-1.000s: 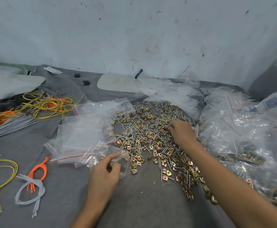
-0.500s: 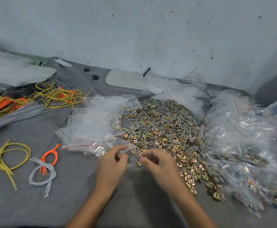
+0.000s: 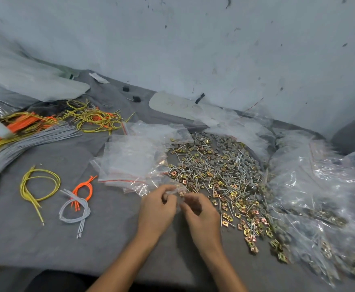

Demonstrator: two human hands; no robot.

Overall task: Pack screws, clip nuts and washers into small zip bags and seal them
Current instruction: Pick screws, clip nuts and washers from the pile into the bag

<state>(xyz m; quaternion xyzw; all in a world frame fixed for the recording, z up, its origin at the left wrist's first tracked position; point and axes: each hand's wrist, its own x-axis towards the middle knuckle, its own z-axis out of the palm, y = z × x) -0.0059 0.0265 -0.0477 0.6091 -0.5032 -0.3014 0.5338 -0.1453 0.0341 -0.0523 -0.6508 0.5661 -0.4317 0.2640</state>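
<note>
From the head camera, your left hand point(image 3: 157, 209) hovers palm-down over the grey cloth point(image 3: 46, 239), thumb and fingers pinching the small bag point(image 3: 177, 193) at the near edge of the pile of screws and nuts point(image 3: 214, 169). Your right hand point(image 3: 201, 216) meets it with its fingers curled at the bag's mouth; I cannot tell what they grip.

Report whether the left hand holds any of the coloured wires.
No, the left hand pinches a small zip bag; the wires lie apart.

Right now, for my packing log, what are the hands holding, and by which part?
A small clear plastic zip bag: left hand pinches its top edge; right hand fingers curl against it, their hold hidden.
</note>
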